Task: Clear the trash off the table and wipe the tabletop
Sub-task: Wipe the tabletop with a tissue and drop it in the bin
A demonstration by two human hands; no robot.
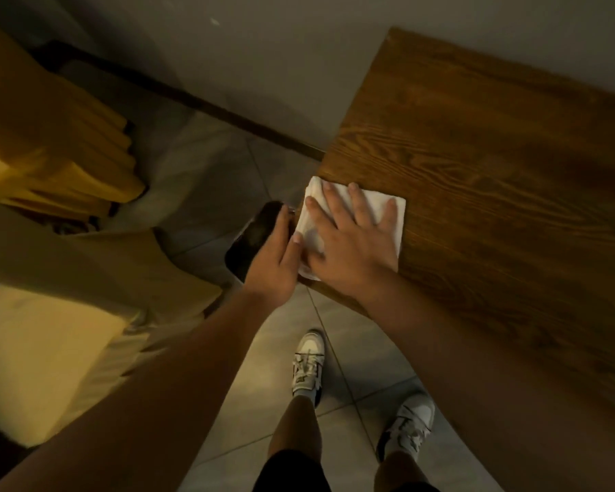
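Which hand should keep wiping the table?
The right hand. It lies flat on the white cloth at the table edge. The left hand is off the table, holding a dark container.

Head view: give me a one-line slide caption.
Right hand presses a white cloth flat at the wooden table edge while the left hand holds a dark container beside it.
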